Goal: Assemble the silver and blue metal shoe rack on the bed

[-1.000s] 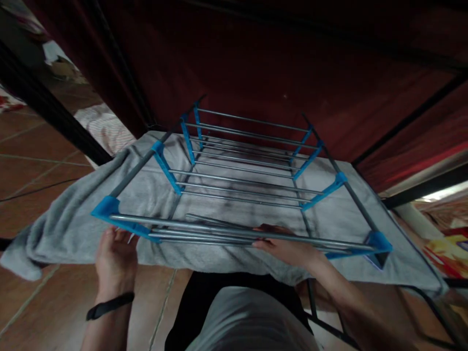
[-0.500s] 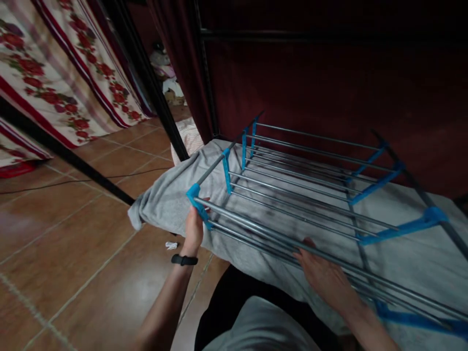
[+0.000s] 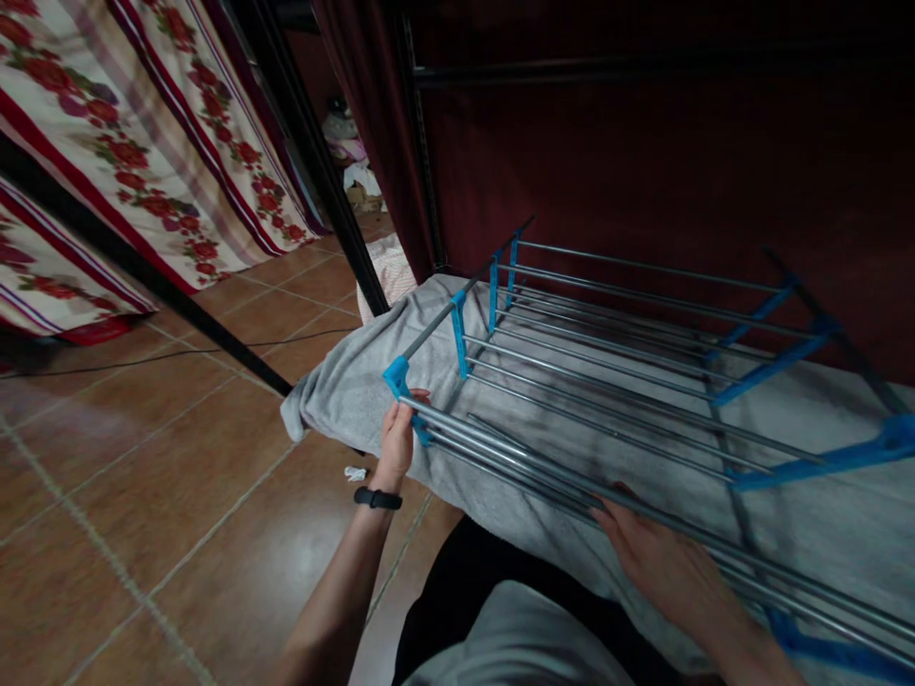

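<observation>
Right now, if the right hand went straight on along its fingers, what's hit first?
The right hand would likely meet the metal tubes at the front of the rack first; it seems to be touching them, though depth is unclear.

The rack has rods of smooth, bare metal with a silvery gloss. Its blue brackets look like moulded plastic with a duller sheen, and its grey side tubes are smooth and nearly matt. Under the rack lies a grey blanket of soft, matt cloth. Behind the rack is dark red fabric, also matt. Left of the rack, the black bars resemble painted metal, the floral curtain is printed cloth, and the floor tiles look smooth and glossy.
</observation>
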Motion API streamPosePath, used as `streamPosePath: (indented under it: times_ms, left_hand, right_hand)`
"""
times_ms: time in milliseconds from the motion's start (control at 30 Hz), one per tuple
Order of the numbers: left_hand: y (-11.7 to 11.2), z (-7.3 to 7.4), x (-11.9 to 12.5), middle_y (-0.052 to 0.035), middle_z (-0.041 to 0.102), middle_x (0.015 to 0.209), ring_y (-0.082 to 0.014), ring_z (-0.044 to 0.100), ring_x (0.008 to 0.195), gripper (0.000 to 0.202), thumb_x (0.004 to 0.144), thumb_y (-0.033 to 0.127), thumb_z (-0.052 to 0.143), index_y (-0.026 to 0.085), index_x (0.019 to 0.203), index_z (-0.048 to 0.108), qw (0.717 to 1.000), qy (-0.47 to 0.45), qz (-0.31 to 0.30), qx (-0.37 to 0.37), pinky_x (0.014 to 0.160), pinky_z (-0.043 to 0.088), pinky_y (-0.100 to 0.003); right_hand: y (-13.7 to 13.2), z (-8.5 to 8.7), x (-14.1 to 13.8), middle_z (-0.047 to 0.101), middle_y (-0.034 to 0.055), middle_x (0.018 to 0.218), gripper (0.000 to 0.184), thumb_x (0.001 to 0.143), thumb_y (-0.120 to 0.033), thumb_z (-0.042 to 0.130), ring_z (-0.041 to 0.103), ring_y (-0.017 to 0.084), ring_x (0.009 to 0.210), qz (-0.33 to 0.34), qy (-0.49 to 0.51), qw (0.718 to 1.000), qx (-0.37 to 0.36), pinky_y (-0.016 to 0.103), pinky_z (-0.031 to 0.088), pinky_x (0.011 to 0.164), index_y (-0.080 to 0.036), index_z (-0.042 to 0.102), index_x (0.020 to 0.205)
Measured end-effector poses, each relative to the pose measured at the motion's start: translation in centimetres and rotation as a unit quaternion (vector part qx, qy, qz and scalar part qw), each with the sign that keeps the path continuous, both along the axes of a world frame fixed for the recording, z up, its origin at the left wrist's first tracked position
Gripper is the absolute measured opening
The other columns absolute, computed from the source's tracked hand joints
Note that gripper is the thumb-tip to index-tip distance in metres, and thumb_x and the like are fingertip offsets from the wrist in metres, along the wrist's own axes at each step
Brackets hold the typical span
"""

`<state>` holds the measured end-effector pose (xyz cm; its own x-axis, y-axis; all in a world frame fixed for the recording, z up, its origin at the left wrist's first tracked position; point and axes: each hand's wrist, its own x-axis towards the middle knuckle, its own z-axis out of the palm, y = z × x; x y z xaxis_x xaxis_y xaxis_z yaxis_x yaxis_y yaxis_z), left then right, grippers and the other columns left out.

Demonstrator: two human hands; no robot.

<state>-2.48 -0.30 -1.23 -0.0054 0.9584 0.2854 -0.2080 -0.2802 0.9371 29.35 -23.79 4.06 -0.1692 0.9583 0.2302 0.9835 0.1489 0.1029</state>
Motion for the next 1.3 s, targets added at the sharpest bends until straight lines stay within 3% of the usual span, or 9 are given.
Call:
streamPosePath:
  times_ms: [67, 233, 433, 633, 833, 967, 1300]
  left_hand:
    - [-0.1, 0.0, 0.1, -0.0081, 0.066, 0.093, -0.0205, 0.059, 0.082, 0.048, 0.087, 0.060, 0.058, 0.016, 0.104, 0.069, 1.000, -0.012, -0.014, 0.005, 0.070, 0.044, -0.030]
    - [-0.4, 0.5, -0.1, -0.0090, 0.066, 0.094, -0.0205, 0.058, 0.081, 0.050, 0.086, 0.060, 0.059, 0.015, 0.107, 0.067, 0.998, -0.026, -0.051, -0.014, 0.072, 0.044, -0.031]
    - [-0.6, 1.0, -0.3, -0.0099, 0.065, 0.100, -0.0239, 0.060, 0.092, 0.051, 0.088, 0.060, 0.056, 0.016, 0.112, 0.065, 0.996, -0.037, -0.082, -0.020, 0.079, 0.046, -0.034]
    - [-0.6, 1.5, -0.3, -0.0111, 0.066, 0.096, -0.0255, 0.061, 0.093, 0.059, 0.088, 0.067, 0.051, 0.015, 0.110, 0.066, 0.992, -0.056, -0.099, -0.046, 0.082, 0.048, -0.037]
    - [-0.5, 1.2, -0.1, -0.0100, 0.066, 0.092, -0.0252, 0.061, 0.094, 0.056, 0.088, 0.066, 0.052, 0.015, 0.104, 0.068, 0.995, -0.053, -0.076, -0.043, 0.083, 0.049, -0.036]
    - [-0.4, 0.9, -0.2, -0.0089, 0.066, 0.093, -0.0242, 0.061, 0.094, 0.051, 0.090, 0.064, 0.051, 0.016, 0.091, 0.068, 0.997, -0.046, -0.044, -0.039, 0.084, 0.048, -0.036]
    - [-0.6, 1.3, 0.0, -0.0069, 0.064, 0.080, -0.0239, 0.062, 0.088, 0.051, 0.085, 0.068, 0.056, 0.017, 0.081, 0.064, 0.993, -0.073, -0.046, -0.077, 0.078, 0.050, -0.036]
  right_hand:
    - [-0.1, -0.2, 0.1, 0.074, 0.0032, 0.094, 0.033, 0.106, -0.030, 0.034, 0.072, 0.020, 0.072, 0.007, -0.013, 1.000, -0.001, 0.028, 0.056, 0.057, -0.023, 0.066, 0.112]
    - [0.1, -0.3, 0.7, 0.072, 0.0083, 0.111, 0.046, 0.098, -0.006, 0.026, 0.071, 0.024, 0.097, 0.092, -0.071, 0.992, 0.054, 0.032, 0.059, 0.073, -0.020, 0.066, 0.116]
    - [0.1, 0.0, 0.6, 0.072, 0.0090, 0.109, 0.042, 0.098, -0.009, 0.029, 0.072, 0.023, 0.080, 0.072, -0.063, 0.995, 0.037, 0.033, 0.058, 0.065, -0.020, 0.067, 0.113]
    - [0.0, -0.5, 1.0, 0.072, 0.0082, 0.109, 0.043, 0.097, -0.007, 0.030, 0.068, 0.025, 0.104, 0.096, -0.094, 0.989, 0.054, 0.034, 0.059, 0.077, -0.023, 0.067, 0.114]
    - [-0.3, -0.5, 1.2, 0.072, 0.0061, 0.111, 0.040, 0.098, -0.008, 0.032, 0.071, 0.021, 0.080, 0.086, -0.103, 0.991, 0.028, 0.029, 0.058, 0.069, -0.022, 0.065, 0.115]
    - [-0.2, -0.8, 1.2, 0.072, 0.0053, 0.111, 0.041, 0.098, -0.008, 0.031, 0.072, 0.021, 0.078, 0.101, -0.103, 0.989, 0.033, 0.029, 0.059, 0.065, -0.023, 0.067, 0.112]
    - [-0.3, -1.3, 1.8, 0.070, 0.0047, 0.119, 0.048, 0.095, -0.005, 0.031, 0.071, 0.021, 0.093, 0.094, -0.058, 0.994, 0.020, 0.033, 0.059, 0.082, -0.026, 0.065, 0.121]
